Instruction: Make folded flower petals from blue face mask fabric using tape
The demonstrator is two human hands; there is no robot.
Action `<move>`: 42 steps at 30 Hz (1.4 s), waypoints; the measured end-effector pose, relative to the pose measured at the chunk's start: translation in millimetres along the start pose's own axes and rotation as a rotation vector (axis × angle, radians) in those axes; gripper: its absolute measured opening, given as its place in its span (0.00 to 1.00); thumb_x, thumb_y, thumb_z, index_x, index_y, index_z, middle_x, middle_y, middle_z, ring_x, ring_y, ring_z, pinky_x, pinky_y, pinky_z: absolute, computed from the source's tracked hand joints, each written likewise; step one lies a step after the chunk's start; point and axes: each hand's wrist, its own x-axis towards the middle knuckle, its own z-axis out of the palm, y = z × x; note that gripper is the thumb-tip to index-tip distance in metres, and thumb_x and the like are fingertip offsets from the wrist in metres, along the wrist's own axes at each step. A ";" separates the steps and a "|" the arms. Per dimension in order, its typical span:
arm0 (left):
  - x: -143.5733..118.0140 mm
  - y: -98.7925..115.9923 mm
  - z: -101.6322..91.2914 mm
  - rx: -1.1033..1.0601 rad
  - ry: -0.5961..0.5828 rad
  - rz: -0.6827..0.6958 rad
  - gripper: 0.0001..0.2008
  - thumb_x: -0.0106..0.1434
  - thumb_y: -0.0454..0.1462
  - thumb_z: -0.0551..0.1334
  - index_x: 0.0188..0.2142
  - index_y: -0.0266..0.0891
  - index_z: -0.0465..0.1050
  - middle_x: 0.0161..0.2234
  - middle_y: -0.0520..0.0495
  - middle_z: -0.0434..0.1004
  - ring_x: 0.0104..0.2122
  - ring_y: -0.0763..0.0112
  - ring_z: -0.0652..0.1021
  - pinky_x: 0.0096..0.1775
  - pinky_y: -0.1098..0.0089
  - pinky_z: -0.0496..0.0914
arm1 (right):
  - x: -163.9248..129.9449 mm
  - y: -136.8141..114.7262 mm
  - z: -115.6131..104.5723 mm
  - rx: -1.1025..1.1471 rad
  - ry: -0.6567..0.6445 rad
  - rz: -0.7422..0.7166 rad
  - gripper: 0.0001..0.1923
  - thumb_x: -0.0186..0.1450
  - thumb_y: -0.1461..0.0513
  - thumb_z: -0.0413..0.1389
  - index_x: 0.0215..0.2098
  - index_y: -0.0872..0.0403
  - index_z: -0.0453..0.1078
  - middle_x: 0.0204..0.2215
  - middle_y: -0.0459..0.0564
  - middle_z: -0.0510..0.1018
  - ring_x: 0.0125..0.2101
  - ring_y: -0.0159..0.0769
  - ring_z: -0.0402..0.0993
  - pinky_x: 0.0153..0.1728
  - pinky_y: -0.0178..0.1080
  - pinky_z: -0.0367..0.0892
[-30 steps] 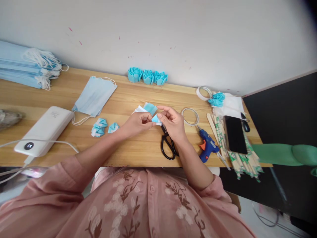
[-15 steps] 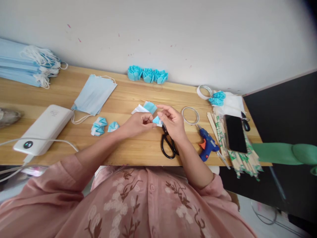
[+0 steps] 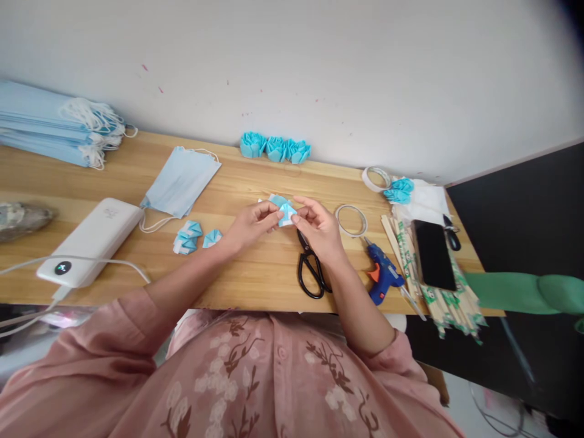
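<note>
While both hands meet above the wooden table [image 3: 255, 286], I see the left hand [image 3: 250, 223] and right hand [image 3: 319, 226] pinching one folded blue piece [image 3: 286, 212] between their fingertips, just above the black scissors [image 3: 310, 267]. No containers show; a white wall [image 3: 319, 67] backs the table.

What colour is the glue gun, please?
The glue gun is blue with an orange trigger, seen in the head view.
</note>
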 end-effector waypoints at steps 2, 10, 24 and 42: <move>1.3 -2.9 -1.0 -0.004 0.013 0.018 0.15 0.60 0.48 0.62 0.27 0.38 0.68 0.23 0.53 0.68 0.25 0.75 0.68 0.32 0.72 0.63 | -0.1 0.9 0.0 -0.006 -0.006 -0.008 0.22 0.60 0.54 0.62 0.52 0.50 0.71 0.30 0.44 0.78 0.32 0.32 0.74 0.37 0.38 0.71; 2.3 -9.4 -1.5 -0.003 0.039 0.011 0.13 0.58 0.45 0.62 0.25 0.37 0.68 0.23 0.53 0.69 0.25 0.76 0.68 0.32 0.72 0.62 | -1.7 -1.4 -1.5 -0.032 0.039 -0.022 0.16 0.65 0.53 0.58 0.50 0.49 0.74 0.26 0.43 0.74 0.28 0.31 0.71 0.35 0.38 0.70; 0.9 -4.7 -0.5 0.067 -0.058 0.001 0.16 0.60 0.48 0.60 0.28 0.37 0.68 0.25 0.52 0.69 0.26 0.75 0.69 0.32 0.71 0.63 | -0.5 2.7 2.0 -0.013 0.042 -0.059 0.24 0.61 0.52 0.63 0.53 0.48 0.70 0.30 0.44 0.78 0.32 0.32 0.75 0.36 0.38 0.72; -4.6 2.3 1.6 0.203 -0.148 0.011 0.13 0.57 0.44 0.61 0.24 0.38 0.64 0.22 0.55 0.58 0.24 0.77 0.60 0.28 0.72 0.55 | -2.4 -1.5 1.9 0.008 0.029 -0.036 0.21 0.61 0.50 0.62 0.49 0.49 0.73 0.28 0.43 0.77 0.28 0.31 0.71 0.31 0.36 0.69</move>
